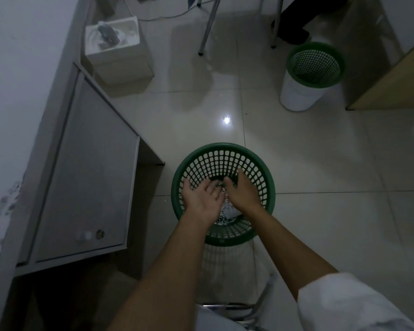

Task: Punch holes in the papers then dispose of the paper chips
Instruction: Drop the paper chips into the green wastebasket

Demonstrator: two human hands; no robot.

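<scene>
A green mesh waste basket (pixel 222 149) stands on the tiled floor in front of me. Both my hands hover over its mouth, side by side. My left hand (pixel 202 199) is flat with its fingers spread and holds nothing. My right hand (pixel 243 189) is also open, its fingers pointing down into the basket and touching the left fingertips. Small white paper chips (pixel 225 215) lie at the bottom of the basket, seen between and below my hands. No hole punch or paper sheets are in view.
A grey metal cabinet (pixel 86 175) stands at the left against the wall. A second green basket (pixel 314 64) on a white bin sits at the far right. A cardboard box (pixel 120 58), chair legs (pixel 208 27) and a wooden desk edge (pixel 392 84) lie farther off.
</scene>
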